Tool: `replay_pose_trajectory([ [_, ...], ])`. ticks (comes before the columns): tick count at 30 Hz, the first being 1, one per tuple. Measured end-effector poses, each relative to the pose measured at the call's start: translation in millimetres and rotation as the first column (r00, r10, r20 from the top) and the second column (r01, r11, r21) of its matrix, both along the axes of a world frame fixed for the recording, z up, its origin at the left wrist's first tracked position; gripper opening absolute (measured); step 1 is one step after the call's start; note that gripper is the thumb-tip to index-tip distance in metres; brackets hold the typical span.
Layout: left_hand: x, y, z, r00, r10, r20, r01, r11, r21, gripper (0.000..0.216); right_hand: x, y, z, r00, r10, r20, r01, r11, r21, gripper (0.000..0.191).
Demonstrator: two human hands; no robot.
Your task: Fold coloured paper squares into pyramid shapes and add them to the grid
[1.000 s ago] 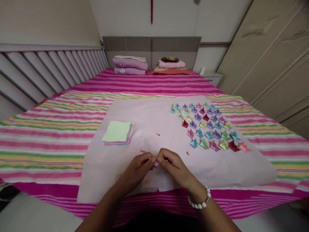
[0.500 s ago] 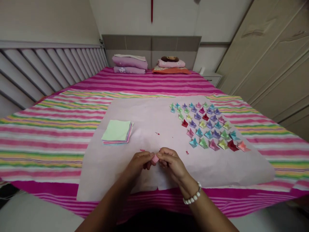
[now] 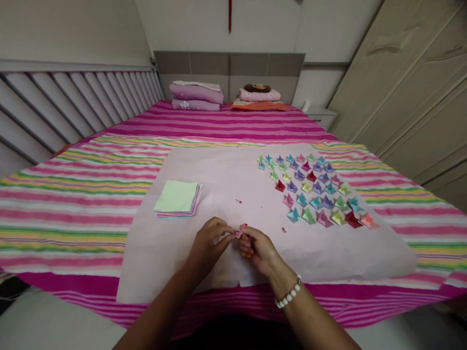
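Note:
A small piece of folded pink paper [image 3: 239,234] is held over the white sheet [image 3: 215,170], between my two hands. My left hand [image 3: 210,243] pinches its left side with thumb and forefinger. On its right side, my right hand [image 3: 260,249], with a white bead bracelet at the wrist, grips it with the other fingers curled beneath. Part of the paper is hidden by the fingers. Beyond my left hand lies a stack of square coloured paper [image 3: 177,197], pale green on top. Rows of folded paper figures [image 3: 307,188] in several colours stand to the right.
Tiny red scraps lie on the sheet, one scrap [image 3: 238,201] beyond my hands and another scrap [image 3: 283,230] to their right. Striped bedding [image 3: 73,214] surrounds the sheet. Folded bedding [image 3: 197,95] is piled by the headboard, and a slatted rail [image 3: 80,102] runs along the left.
The pink paper has turned from a flat diamond face to a narrower view with folds showing. My left hand has shifted and its grip changed; my right hand has rotated slightly.

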State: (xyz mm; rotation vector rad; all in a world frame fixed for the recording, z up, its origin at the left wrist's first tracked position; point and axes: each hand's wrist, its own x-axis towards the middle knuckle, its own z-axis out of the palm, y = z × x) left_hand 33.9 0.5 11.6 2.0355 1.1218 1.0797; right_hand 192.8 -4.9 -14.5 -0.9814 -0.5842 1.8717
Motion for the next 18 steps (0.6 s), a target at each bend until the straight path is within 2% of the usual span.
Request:
replay_pose_trajectory([
  [6,6.5,17.4,-10.0,0.998,-0.037,-0.04,0.035,0.998,-0.052,0.01,-1.1,8.5,-6.4,0.986,-0.024,0.166,0.009,0.996,0.089,0.038],
  [8,7.3,25.8,-15.1,1.0,-0.026,-0.016,0.025,0.998,-0.063,0.011,0.9,13.2,-9.9,0.966,-0.081,0.247,0.042,0.986,0.16,0.038],
  [10,7.1,34.8,-20.5,1.0,0.0,0.006,0.0,0.999,-0.046,0.011,4.5,18.3,-12.8,0.926,-0.198,0.322,0.113,0.958,0.263,0.034],
  [12,6.7,43.4,-25.8,1.0,0.02,0.013,-0.02,1.0,-0.021,0.01,8.9,23.4,-15.0,0.875,-0.324,0.359,0.189,0.912,0.364,0.021],
  [14,7.2,50.8,-30.8,1.0,0.023,0.01,-0.023,1.0,-0.008,0.009,12.4,28.5,-17.7,0.828,-0.407,0.385,0.199,0.856,0.477,0.015],
  [18,12.9,62.0,-41.7,1.0,0.005,-0.001,-0.005,1.0,-0.006,0.011,13.7,40.1,-28.8,0.714,-0.504,0.486,-0.044,0.661,0.749,0.012],
])
